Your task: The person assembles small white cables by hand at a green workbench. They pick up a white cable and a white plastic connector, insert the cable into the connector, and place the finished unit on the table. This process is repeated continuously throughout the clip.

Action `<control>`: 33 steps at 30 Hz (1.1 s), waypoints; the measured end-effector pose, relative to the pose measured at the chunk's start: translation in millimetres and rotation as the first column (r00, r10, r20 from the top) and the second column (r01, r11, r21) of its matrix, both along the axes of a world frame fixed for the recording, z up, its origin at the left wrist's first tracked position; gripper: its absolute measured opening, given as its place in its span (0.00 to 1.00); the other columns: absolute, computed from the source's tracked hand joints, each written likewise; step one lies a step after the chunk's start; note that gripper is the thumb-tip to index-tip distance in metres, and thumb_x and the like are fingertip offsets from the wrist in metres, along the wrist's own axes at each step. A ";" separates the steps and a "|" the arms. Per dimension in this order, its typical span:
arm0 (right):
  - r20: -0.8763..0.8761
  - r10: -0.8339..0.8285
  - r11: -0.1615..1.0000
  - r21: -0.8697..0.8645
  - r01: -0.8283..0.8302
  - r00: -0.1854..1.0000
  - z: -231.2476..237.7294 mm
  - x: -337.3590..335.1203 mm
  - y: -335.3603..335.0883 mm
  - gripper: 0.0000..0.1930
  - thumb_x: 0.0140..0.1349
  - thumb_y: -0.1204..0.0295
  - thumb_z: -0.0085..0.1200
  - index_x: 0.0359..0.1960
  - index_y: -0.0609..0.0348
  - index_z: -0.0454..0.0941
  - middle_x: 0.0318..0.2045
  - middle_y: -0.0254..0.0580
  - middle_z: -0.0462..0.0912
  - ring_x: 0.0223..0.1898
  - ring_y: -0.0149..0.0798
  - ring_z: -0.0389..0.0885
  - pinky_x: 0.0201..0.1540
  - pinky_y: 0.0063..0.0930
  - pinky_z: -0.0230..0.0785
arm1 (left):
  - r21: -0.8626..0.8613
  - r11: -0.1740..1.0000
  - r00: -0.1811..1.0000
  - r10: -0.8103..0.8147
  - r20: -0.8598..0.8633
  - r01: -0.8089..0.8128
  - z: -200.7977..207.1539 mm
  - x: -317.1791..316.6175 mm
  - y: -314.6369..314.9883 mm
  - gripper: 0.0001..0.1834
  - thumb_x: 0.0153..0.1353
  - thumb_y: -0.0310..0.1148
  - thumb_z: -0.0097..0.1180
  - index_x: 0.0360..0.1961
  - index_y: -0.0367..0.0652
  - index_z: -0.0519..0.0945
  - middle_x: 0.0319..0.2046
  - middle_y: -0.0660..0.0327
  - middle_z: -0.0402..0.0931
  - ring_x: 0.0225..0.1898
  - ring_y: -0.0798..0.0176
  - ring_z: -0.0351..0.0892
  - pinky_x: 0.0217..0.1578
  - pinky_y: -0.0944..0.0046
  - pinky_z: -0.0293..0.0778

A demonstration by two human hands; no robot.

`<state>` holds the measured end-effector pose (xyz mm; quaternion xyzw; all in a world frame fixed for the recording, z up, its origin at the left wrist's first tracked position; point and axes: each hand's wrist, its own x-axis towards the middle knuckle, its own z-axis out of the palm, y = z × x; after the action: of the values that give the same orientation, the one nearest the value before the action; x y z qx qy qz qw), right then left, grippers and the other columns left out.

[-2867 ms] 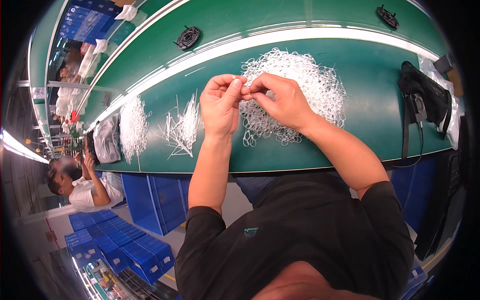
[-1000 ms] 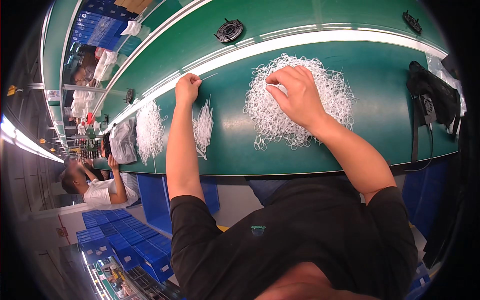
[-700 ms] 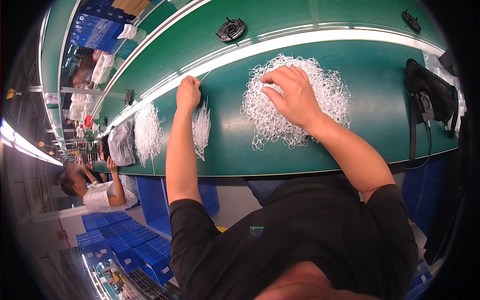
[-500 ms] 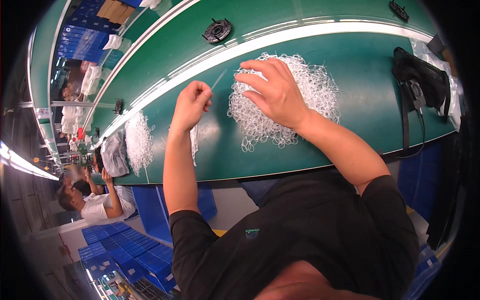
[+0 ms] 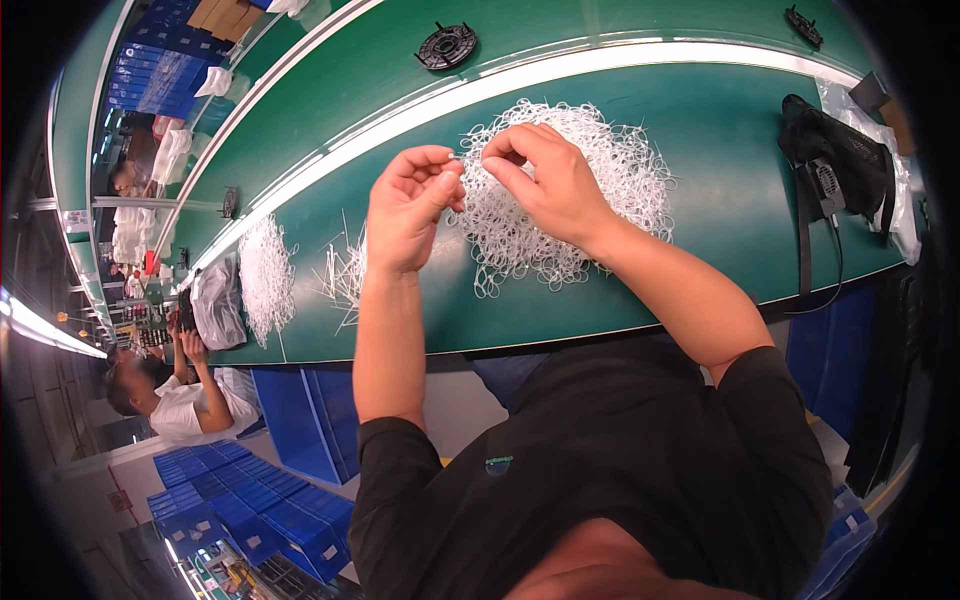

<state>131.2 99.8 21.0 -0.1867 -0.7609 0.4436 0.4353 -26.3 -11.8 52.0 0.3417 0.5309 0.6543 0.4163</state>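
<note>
My left hand (image 5: 412, 205) is closed, with thumb and fingers pinched round a thin white cable tie (image 5: 453, 156); only a small bit of it shows at the fingertips. Just to its right, my right hand (image 5: 545, 180) is closed in a pinch too, its fingertips a short gap from the left ones. Whatever it pinches is hidden. Beneath and behind the right hand spreads a big pile of looped white cable ties (image 5: 620, 180). Several straight white cable ties (image 5: 345, 268) lie loose left of my left forearm.
The green table (image 5: 730, 200) carries another white pile (image 5: 265, 275) and a grey plastic bag (image 5: 217, 305) farther left. A black mesh bag (image 5: 835, 150) lies at the right. Black round fixtures (image 5: 447, 47) pass behind a white rail. A co-worker (image 5: 190, 400) sits at the left.
My right hand has gone from spread fingers over the pile to a pinch. My left hand has moved right and turned, bringing the cable tie up close to the right fingertips.
</note>
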 end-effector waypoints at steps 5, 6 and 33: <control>-0.011 0.121 0.962 -0.247 -0.120 0.993 2.0 -0.6 -4.6 0.07 0.63 0.71 0.58 0.34 0.63 0.80 0.30 0.43 0.84 0.32 0.42 0.82 0.36 0.34 0.74 | 0.136 0.989 0.998 0.066 -0.011 -0.064 -27.6 12.5 11.0 0.08 0.64 0.24 0.63 0.43 0.36 0.79 0.33 0.59 0.81 0.30 0.69 0.79 0.31 0.69 0.76; -0.008 0.127 0.956 -0.264 -0.125 0.992 1.6 -0.3 -4.5 0.07 0.63 0.71 0.58 0.34 0.63 0.80 0.29 0.44 0.84 0.31 0.41 0.83 0.35 0.34 0.74 | 0.157 0.983 0.994 0.102 -0.023 -0.097 -28.2 15.8 13.8 0.08 0.64 0.23 0.63 0.43 0.36 0.79 0.33 0.58 0.82 0.30 0.69 0.79 0.30 0.69 0.77; -0.119 -0.096 0.971 0.208 0.120 0.988 -12.9 -5.9 1.4 0.02 0.58 0.71 0.61 0.31 0.54 0.83 0.26 0.37 0.84 0.32 0.44 0.83 0.45 0.39 0.72 | 0.189 0.914 0.907 0.389 -0.164 -0.358 -41.1 44.0 17.3 0.07 0.65 0.22 0.61 0.42 0.31 0.80 0.32 0.56 0.83 0.28 0.69 0.82 0.28 0.69 0.82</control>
<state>125.3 101.2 8.1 -0.1555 -0.7682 0.3441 0.5170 17.7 5.5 10.9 0.3279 0.5730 0.7238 0.2004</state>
